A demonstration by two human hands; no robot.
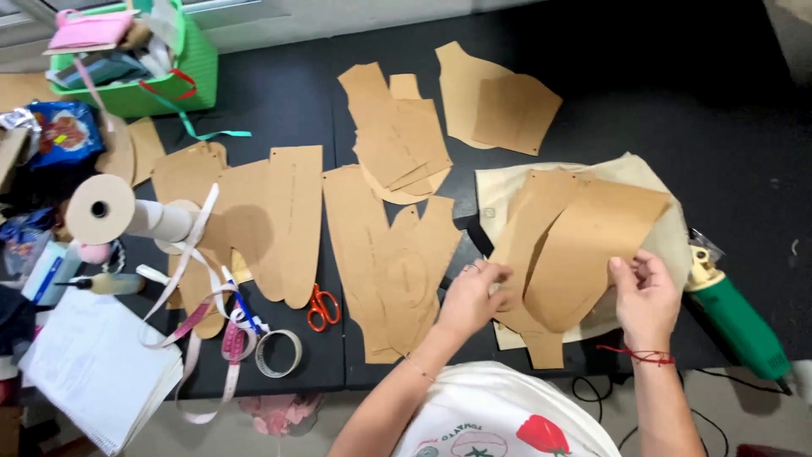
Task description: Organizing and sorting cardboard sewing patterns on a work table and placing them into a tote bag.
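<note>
the black worktop (279,93) carries everything, and the brown paper pattern pieces are spread flat and mostly apart across it, so each outline reads at a glance. the widest spread (279,224) lies left of centre, a long piece (381,262) runs down to the near edge, a fanned stack (397,135) sits toward the far edge, and a pair (495,106) lies beyond it. near the right part of the near edge a cream fabric piece (651,182) lies flat under the pieces you are working on, which looks like it serves as a base for them. your right hand (647,300) pinches the lower edge of the broad curved pattern piece (596,245), fingers closed on the paper and lifting it slightly. your left hand (469,296) presses fingertips on the narrower pattern piece (529,228) beneath it, apparently holding it down rather than gripping; so both pieces lie between your hands, just in front of you. a green basket (190,80) sits at the far left corner, a green power tool (740,326) at the right edge, a cardboard roll (118,211) at the left, then measuring tape (199,334), red-handled scissors (321,306) and a tape ring (279,353) near the near edge.
</note>
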